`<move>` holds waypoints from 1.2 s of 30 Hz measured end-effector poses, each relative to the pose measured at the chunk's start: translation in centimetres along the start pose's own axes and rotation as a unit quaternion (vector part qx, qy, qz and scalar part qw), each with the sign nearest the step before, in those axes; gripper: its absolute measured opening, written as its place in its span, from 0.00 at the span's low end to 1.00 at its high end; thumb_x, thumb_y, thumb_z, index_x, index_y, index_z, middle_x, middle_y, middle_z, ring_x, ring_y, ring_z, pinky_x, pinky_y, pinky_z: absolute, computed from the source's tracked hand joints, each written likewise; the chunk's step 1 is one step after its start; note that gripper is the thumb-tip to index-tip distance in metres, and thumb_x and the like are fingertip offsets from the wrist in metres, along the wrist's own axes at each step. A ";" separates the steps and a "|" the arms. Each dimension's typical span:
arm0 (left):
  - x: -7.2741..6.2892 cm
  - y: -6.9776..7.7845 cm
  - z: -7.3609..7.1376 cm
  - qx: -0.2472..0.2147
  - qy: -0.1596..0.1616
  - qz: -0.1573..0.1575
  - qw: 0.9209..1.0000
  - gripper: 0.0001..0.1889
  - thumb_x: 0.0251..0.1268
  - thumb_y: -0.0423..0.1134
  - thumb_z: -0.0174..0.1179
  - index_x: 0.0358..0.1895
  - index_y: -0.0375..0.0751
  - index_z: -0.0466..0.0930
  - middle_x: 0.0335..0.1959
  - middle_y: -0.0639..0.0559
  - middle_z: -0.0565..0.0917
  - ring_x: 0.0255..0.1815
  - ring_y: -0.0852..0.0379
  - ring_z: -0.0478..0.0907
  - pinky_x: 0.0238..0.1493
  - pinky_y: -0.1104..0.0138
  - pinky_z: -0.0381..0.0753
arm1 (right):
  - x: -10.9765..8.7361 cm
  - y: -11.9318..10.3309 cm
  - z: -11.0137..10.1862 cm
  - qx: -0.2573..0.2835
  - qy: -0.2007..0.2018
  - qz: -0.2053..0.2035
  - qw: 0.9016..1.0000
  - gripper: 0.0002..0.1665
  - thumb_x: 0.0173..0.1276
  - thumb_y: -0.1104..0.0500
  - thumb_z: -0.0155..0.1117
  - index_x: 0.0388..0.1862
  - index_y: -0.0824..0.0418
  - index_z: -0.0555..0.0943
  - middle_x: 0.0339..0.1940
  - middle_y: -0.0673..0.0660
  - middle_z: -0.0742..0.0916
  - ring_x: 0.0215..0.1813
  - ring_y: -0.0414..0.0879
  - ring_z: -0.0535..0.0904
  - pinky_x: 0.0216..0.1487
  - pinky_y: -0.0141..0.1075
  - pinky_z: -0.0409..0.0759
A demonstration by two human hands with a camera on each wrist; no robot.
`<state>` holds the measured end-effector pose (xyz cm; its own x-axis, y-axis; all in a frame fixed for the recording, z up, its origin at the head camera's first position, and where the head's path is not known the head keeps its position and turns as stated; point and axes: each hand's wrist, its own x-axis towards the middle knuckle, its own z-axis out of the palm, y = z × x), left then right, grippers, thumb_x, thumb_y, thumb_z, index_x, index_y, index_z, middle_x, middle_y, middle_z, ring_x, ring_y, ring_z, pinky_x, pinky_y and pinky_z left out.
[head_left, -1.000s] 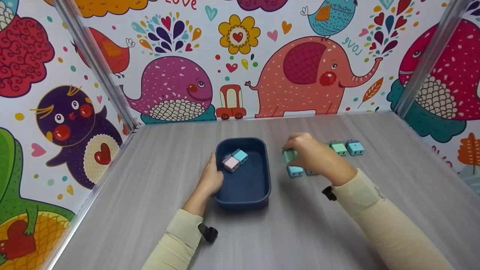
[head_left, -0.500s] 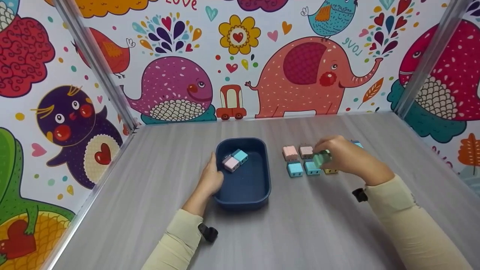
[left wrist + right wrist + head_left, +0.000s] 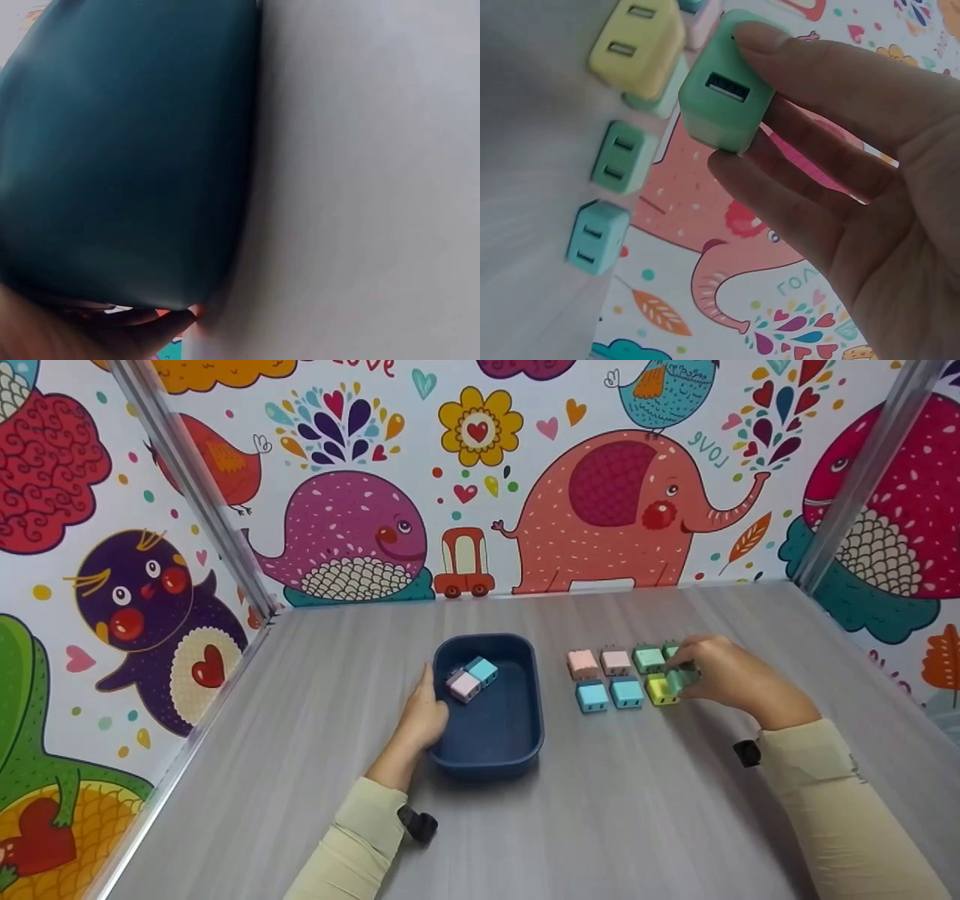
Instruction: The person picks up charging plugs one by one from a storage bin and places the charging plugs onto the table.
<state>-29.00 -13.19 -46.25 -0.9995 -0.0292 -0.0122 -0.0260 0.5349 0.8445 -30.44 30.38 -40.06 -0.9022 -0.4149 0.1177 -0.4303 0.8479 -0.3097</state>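
Note:
My left hand (image 3: 421, 716) holds the left side of a dark blue box (image 3: 487, 765), its thumb at the rim; in the left wrist view the fingers (image 3: 161, 330) lie along the wall of the box (image 3: 127, 150). Inside the box sit a pink USB charger (image 3: 463, 687) and a blue USB charger (image 3: 482, 670), side by side. My right hand (image 3: 724, 679) pinches a green USB charger (image 3: 720, 94) between thumb and fingertips, above the table beside a yellow charger (image 3: 660, 690). One USB port of the held charger faces the right wrist camera; the thumb covers part of its face.
Two rows of chargers stand right of the box: pink (image 3: 582, 664), pale pink (image 3: 616, 661) and green (image 3: 649, 658) behind, blue ones (image 3: 592, 697) in front. A further blue charger (image 3: 598, 236) shows in the right wrist view. Printed panels (image 3: 345, 532) wall in the grey table (image 3: 337, 660).
My right hand has carried the green charger rightward from beside the box along the rows, to the right of the yellow charger, uncovering the pink and blue ones. The left hand and box stay put.

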 end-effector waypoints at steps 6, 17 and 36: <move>-0.1 -0.1 -0.1 0.004 0.000 -0.002 1.000 0.40 0.71 0.21 0.41 0.86 0.28 0.40 0.86 0.29 0.50 0.87 0.35 0.48 0.84 0.47 0.49 | 0.0 0.9 0.3 -0.003 -0.009 0.017 1.000 0.30 0.54 0.65 0.87 0.57 0.68 0.89 0.58 0.71 0.88 0.58 0.67 0.84 0.58 0.62 0.83; -0.1 0.0 -0.1 0.008 -0.001 0.002 1.000 0.40 0.71 0.21 0.41 0.86 0.28 0.41 0.86 0.28 0.50 0.87 0.35 0.48 0.85 0.47 0.49 | 0.0 3.2 0.9 -0.024 -0.018 0.030 0.999 0.28 0.55 0.68 0.86 0.56 0.69 0.89 0.59 0.73 0.87 0.58 0.69 0.82 0.59 0.65 0.81; -0.1 0.1 0.0 -0.005 -0.001 0.008 1.000 0.41 0.69 0.20 0.41 0.85 0.26 0.41 0.85 0.27 0.51 0.86 0.34 0.48 0.85 0.47 0.48 | 0.3 4.5 2.8 -0.016 -0.022 0.038 0.999 0.25 0.54 0.73 0.84 0.53 0.69 0.91 0.55 0.70 0.88 0.56 0.66 0.83 0.59 0.62 0.82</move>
<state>-28.93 -13.12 -46.19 -0.9998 -0.0183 -0.0001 -0.0098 0.5267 0.8500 -32.57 33.19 -44.06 -0.9306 -0.3622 0.0531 -0.3617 0.8873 -0.2860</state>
